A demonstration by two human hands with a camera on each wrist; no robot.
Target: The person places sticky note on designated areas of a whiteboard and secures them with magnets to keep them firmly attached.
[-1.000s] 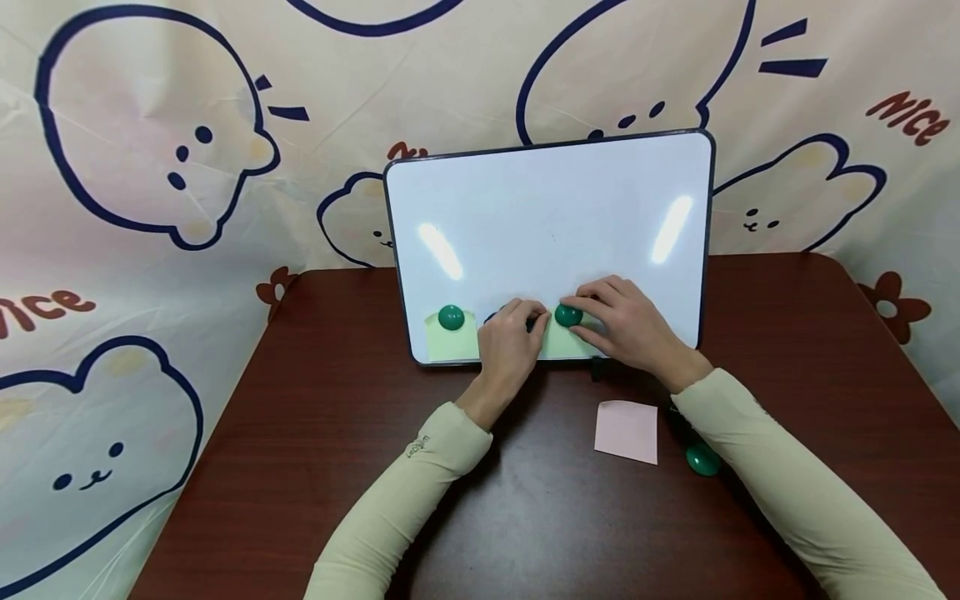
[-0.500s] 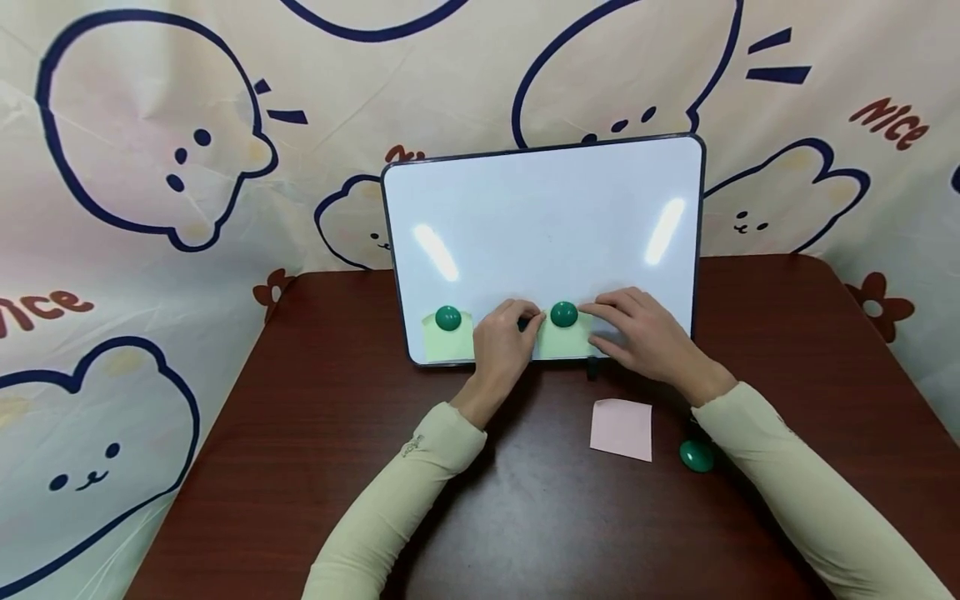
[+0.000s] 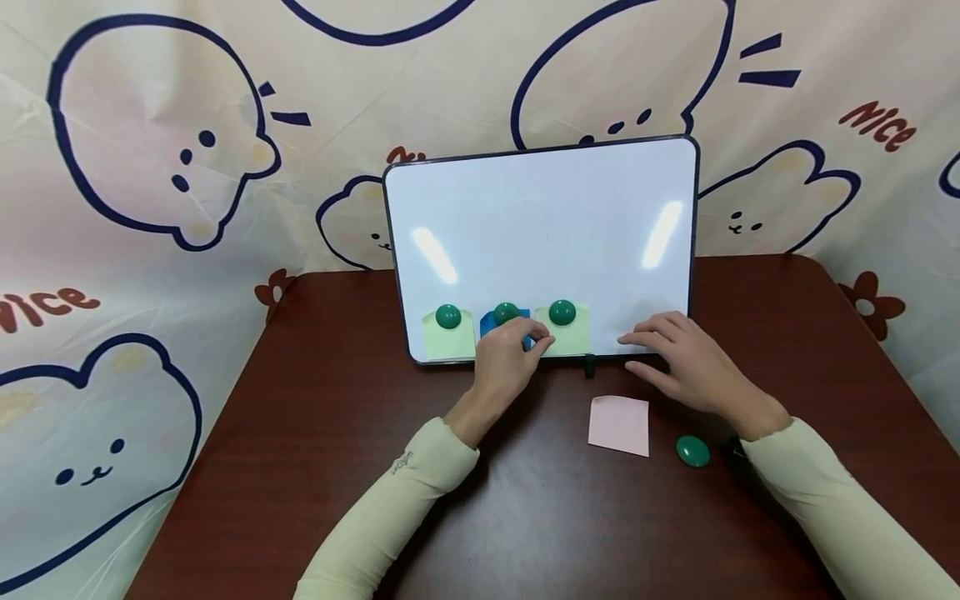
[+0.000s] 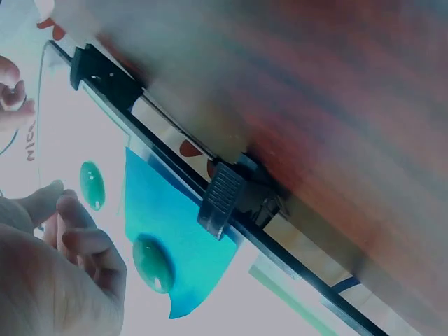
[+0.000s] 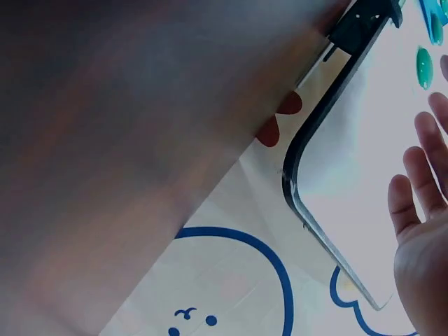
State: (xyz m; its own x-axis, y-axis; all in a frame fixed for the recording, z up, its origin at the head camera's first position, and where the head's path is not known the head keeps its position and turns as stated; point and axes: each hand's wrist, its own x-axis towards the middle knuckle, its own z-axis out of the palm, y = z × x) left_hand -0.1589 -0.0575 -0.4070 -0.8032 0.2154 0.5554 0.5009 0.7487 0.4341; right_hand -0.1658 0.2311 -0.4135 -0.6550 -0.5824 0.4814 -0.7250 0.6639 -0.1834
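A white board (image 3: 540,225) with a dark rim leans at the back of the table. Along its lower edge are a left pale-green note (image 3: 448,342), a blue note (image 4: 164,206) and a right pale-green note (image 3: 570,340). Each has a round green magnet near its top: left magnet (image 3: 448,317), middle magnet (image 4: 152,263), right magnet (image 3: 562,312). My left hand (image 3: 506,358) covers part of the blue note, its loosely bent fingertips overlapping the right green note. Nothing shows between thumb and forefinger. My right hand (image 3: 686,362) hovers before the board's lower right, fingers spread, holding nothing.
On the dark wood table (image 3: 337,433) lie a pink note (image 3: 618,426) and a spare green magnet (image 3: 692,451), with a small dark object beside the right sleeve. Black clips (image 4: 231,199) grip the board's lower edge. A cartoon-print cloth (image 3: 225,208) hangs behind.
My right hand has let go of the right magnet and moved right and down. My left hand has dropped slightly, uncovering the middle magnet and part of the blue note.
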